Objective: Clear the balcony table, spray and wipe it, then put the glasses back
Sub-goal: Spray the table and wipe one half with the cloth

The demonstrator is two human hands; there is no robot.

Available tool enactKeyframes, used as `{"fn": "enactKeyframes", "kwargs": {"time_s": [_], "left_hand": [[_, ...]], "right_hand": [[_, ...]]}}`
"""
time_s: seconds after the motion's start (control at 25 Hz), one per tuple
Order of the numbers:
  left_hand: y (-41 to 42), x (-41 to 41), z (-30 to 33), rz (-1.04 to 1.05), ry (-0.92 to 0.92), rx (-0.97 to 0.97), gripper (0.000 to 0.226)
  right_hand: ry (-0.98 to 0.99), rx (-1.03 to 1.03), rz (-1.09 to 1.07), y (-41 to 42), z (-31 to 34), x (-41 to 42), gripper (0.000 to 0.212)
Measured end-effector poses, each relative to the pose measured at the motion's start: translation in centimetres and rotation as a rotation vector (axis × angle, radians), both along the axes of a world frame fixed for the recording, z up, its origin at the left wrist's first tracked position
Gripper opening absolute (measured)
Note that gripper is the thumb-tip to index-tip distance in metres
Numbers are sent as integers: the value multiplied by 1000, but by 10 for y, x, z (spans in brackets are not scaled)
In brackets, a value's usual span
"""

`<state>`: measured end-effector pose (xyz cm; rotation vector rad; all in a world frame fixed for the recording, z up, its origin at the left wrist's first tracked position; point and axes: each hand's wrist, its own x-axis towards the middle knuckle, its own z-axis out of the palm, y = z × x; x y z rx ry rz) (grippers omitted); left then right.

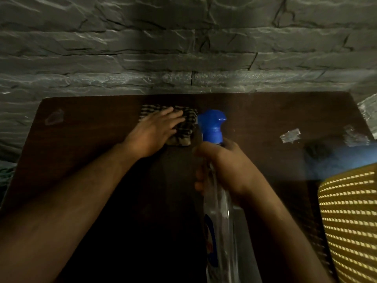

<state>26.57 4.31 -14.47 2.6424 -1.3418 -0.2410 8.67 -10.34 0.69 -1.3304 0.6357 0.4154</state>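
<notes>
Spray bottle [219,211] beside cloth [184,127] near table's [85,127] far edge

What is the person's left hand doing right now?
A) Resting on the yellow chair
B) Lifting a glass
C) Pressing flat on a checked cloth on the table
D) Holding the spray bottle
C: the left hand lies with straight fingers on the checked cloth on the dark table, while the right hand holds the spray bottle.
</notes>
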Motion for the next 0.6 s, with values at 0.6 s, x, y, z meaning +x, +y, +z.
{"fn": "enactKeyframes", "kwargs": {"time_s": [0.6], "left_hand": [[-21,-19,12,-91,57,-36,46]], "right_hand": [[27,-44,-5,16,3,-13,11]]}}
